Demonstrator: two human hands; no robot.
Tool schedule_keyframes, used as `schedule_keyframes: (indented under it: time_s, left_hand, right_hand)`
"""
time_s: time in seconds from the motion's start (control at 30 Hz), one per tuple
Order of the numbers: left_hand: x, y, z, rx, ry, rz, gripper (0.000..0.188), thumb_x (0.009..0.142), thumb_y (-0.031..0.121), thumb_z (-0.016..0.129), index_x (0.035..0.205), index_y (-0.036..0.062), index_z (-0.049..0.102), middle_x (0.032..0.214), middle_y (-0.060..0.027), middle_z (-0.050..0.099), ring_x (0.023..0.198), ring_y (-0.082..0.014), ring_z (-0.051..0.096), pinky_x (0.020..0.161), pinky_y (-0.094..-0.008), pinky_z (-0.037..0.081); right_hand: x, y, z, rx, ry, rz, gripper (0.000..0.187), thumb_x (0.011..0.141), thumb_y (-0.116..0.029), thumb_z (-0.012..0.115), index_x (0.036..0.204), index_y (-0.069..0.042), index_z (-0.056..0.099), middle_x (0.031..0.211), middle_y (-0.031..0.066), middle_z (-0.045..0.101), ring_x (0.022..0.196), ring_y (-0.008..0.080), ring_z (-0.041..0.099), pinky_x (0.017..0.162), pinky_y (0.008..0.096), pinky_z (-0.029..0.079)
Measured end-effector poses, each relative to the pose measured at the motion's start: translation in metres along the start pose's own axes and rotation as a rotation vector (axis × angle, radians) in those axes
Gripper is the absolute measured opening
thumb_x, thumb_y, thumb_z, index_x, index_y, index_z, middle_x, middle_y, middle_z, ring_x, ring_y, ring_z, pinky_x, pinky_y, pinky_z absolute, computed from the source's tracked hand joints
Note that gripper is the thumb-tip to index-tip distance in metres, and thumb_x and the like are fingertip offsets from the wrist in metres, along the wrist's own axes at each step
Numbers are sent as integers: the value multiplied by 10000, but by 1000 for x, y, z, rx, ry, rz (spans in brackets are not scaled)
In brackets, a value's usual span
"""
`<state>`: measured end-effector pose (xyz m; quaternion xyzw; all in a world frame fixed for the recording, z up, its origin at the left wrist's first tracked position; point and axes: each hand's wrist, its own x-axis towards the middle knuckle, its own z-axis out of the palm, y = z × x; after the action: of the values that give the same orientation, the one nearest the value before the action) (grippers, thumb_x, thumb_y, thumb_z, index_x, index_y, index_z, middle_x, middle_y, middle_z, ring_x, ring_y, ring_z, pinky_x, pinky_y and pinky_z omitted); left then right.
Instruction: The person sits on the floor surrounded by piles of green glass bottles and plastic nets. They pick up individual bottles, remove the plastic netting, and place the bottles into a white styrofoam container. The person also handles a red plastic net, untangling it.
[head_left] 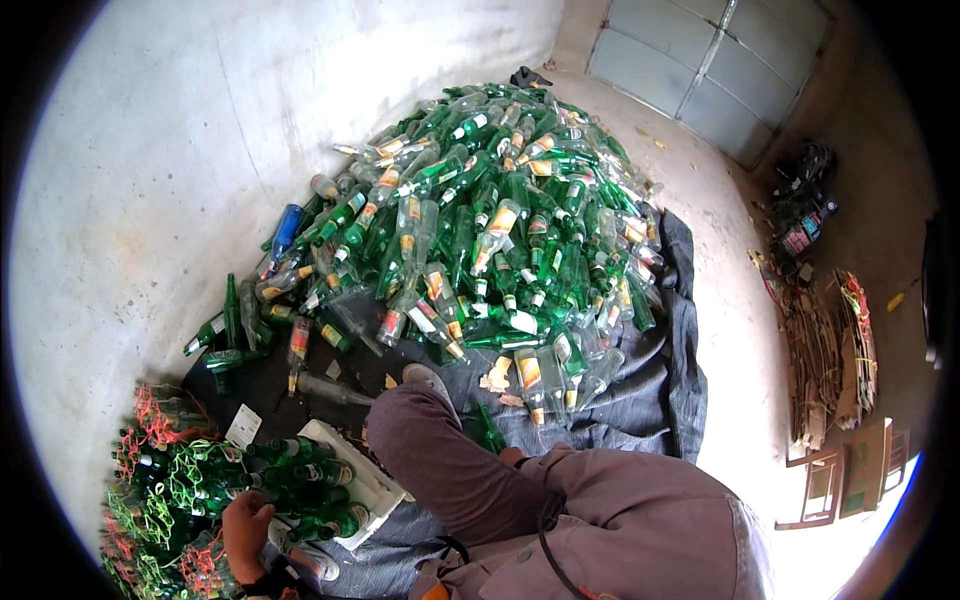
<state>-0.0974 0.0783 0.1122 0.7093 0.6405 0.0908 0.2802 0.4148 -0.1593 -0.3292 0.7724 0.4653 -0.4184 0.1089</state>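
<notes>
At the lower left, my left hand [247, 525] has its fingers curled in beside several green glass bottles [310, 475]; whatever lies in them is too small to make out. These bottles lie in and around a white crate [375, 500]. Red and green netting [190, 475] wraps more bottles just to the left. My right hand [512, 457] reaches past my bent knee, mostly covered by the leg and sleeve. Its visible edge is next to a green bottle [488, 430], but its fingers are hidden.
A large heap of green and clear bottles [500, 220] fills the middle, on a dark sheet [680, 300]. A pale wall [150, 150] borders the left. Bundled flat cardboard [815, 360] stands at the right, near a wooden frame [812, 490]. A metal door [700, 70] is at the back.
</notes>
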Motion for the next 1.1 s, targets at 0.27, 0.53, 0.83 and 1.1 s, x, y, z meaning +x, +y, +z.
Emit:
schedule_keyframes:
  time_s: [0.27,0.53,0.83,1.1]
  left_hand:
    - [-1,-2,2,-20,-29,-33,283,754,110,788,994,-21,714,797,-150,719,727,-263,709,690,-362,547]
    - [-2,-9,6,-63,-25,41,268,750,127,779,967,-17,716,772,-155,710,697,-269,702,670,-365,539]
    - [-2,8,7,-76,-9,56,264,756,139,769,968,-9,717,764,-154,711,695,-269,702,665,-369,540]
    - [-1,-6,7,-25,123,221,228,765,170,774,926,18,716,814,-173,718,765,-327,721,691,-406,553]
  right_hand:
    - [-37,-23,-48,229,88,280,623,856,-532,717,1160,13,697,1268,266,674,1191,443,651,979,545,534]
    - [-44,-33,-59,439,131,310,855,788,-585,780,1329,49,587,1385,289,605,1280,427,611,1027,525,515]
    - [-8,-13,-20,474,223,346,733,714,-510,836,1143,72,719,1251,261,703,1186,350,687,956,460,563]
    - [0,29,-57,199,148,-293,442,1037,-434,451,1216,-84,654,1146,232,713,1071,418,672,881,505,518]
